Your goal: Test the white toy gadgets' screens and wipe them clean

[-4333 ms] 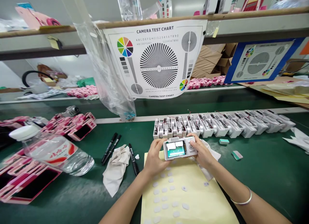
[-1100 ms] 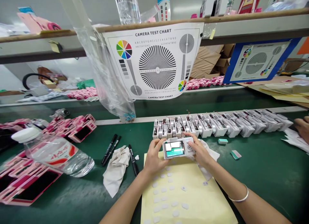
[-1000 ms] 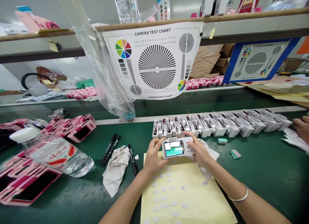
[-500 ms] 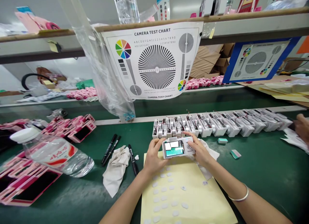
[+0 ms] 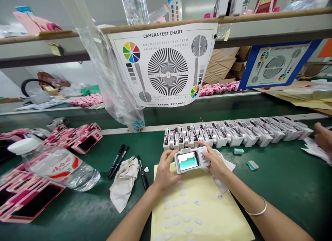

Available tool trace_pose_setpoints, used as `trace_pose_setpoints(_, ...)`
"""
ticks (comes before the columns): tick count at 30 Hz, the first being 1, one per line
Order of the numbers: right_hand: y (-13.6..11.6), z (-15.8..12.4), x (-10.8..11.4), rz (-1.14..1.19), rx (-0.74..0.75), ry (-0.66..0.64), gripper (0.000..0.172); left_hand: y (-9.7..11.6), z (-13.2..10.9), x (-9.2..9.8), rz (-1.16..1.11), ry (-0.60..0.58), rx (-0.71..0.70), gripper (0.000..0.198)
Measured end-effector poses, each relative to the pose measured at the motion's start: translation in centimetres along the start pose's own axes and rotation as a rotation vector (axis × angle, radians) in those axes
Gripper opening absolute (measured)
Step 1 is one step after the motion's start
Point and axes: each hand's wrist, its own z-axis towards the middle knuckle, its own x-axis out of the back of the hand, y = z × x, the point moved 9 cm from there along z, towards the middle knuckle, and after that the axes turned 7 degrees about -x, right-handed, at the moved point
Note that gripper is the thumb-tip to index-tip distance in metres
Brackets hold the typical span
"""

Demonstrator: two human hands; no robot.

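Camera: silver-white compact camera (image 5: 177, 167), held between both your hands above the far part of the pale yellow paper sheet (image 5: 210, 223), its lit screen (image 5: 187, 160) facing you and slightly tilted
Left hand: your left hand (image 5: 166, 169) is curled closely round the camera's left end, fingers behind and thumb below
Right hand: your right hand (image 5: 214, 162) grips the other end, index finger along the top, thumb at the round controls (image 5: 204, 161); whether it presses, you cannot tell from here
Screen: bright white and green areas; finer detail is too small to read
Step in hand: apparently working the controls while viewing the screen
Next move: it seems to call for a steady left-hand hold and a light, exact right thumb
Row ahead: opened white camera bodies (image 5: 233, 132) stand side by side on the dark green surface (image 5: 280, 199), just beyond your hands
Overhead: printed white camera test chart (image 5: 168, 66) hangs from the shelf (image 5: 275, 25), facing you
Far right: another person's hand (image 5: 323, 137), near crumpled white paper (image 5: 315, 149)
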Motion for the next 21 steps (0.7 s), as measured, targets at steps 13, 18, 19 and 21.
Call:
trace_pose_setpoints(13,4.9,-0.2,-1.9,0.259,-0.383,-0.203,0.041,7.0,-0.6,3.4,0.062,0.287,-0.395,0.071)
trace_pose_setpoints(18,4.9,-0.2,-2.2,0.300,-0.357,-0.228,0.038,7.2,-0.5,3.5,0.093,0.294,-0.378,0.071)
trace_pose_setpoints(19,4.9,-0.2,-2.2,0.302,-0.346,-0.229,0.038,7.2,-0.5,3.5,0.096,0.292,-0.375,0.071)
trace_pose_setpoints(21,4.8,-0.2,-2.3,0.300,-0.337,-0.238,0.038,7.3,-0.5,3.6,0.100,0.293,-0.375,0.071)
